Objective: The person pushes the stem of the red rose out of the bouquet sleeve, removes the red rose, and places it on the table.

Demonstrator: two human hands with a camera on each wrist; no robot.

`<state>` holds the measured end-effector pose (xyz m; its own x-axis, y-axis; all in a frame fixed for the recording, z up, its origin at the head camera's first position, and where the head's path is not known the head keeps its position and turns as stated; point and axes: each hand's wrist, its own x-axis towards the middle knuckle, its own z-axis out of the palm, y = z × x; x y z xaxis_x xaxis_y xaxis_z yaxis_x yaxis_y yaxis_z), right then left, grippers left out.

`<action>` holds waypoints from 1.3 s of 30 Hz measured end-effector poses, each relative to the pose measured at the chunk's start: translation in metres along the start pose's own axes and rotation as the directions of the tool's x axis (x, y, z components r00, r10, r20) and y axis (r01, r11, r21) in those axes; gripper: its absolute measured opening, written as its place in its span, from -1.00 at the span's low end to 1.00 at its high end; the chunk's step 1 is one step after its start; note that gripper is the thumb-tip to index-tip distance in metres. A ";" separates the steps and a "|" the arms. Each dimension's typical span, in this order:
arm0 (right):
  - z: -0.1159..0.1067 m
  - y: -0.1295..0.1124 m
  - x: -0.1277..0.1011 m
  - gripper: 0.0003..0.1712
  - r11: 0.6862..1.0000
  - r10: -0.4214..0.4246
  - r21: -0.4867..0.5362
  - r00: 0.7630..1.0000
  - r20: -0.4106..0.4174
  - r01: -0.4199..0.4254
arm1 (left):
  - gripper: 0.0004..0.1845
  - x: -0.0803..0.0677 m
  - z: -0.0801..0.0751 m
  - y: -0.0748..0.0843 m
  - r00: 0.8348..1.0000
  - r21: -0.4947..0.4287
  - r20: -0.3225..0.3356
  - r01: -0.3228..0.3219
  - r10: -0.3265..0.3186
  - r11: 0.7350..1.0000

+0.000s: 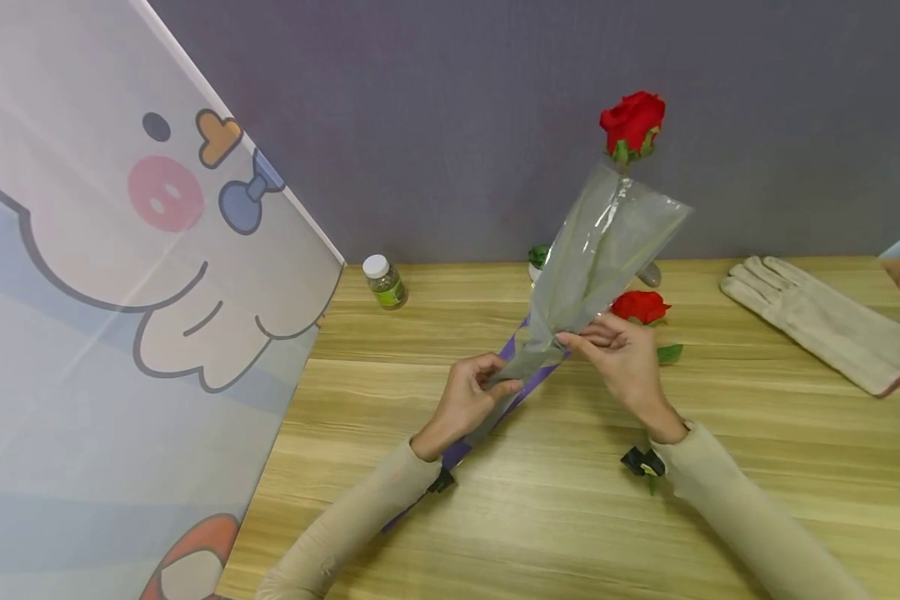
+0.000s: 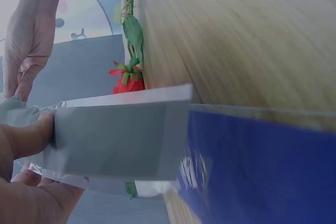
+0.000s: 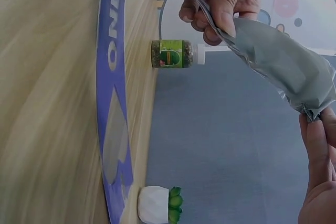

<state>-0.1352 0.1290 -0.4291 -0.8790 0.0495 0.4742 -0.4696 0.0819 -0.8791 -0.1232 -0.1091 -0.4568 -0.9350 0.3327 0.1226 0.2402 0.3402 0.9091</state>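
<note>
A red rose [image 1: 633, 123] stands out of the wide top of a grey wrapping sleeve [image 1: 581, 267], which slants up to the right above the table. My left hand [image 1: 474, 396] pinches the sleeve's narrow lower part between thumb and fingers. Higher up, my right hand [image 1: 624, 358] pinches the gathered middle, where the material is creased in the right wrist view. Below lies a purple-and-clear flower sleeve [image 3: 113, 114] with white lettering, partly hidden by the hands and the grey sleeve. Behind my right hand, a second red rose [image 1: 641, 307] lies on the table.
A jar [image 1: 387, 285] with a white lid stands at the back left. A small potted plant [image 3: 155, 204] is behind the grey sleeve. On the right lies a pale work glove [image 1: 817, 321]. A small black bow [image 1: 642, 462] sits near my right sleeve.
</note>
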 end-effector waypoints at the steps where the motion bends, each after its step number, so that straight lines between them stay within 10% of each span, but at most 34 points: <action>1: 0.001 0.001 -0.001 -0.79 1.000 -0.002 -0.001 1.000 0.002 0.002 | -0.89 0.000 0.000 0.000 1.000 -0.001 0.000 0.005 -0.005 1.000; 39: -0.016 -0.006 0.007 -0.83 0.978 0.104 0.187 0.994 -0.025 -0.097 | -0.82 0.000 -0.012 -0.002 0.985 0.034 0.171 0.001 -0.007 0.999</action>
<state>-0.1371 0.1445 -0.4199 -0.9208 0.0823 0.3813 -0.3887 -0.1108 -0.9147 -0.1270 -0.1205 -0.4538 -0.8782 0.4761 0.0467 0.2481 0.3699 0.8953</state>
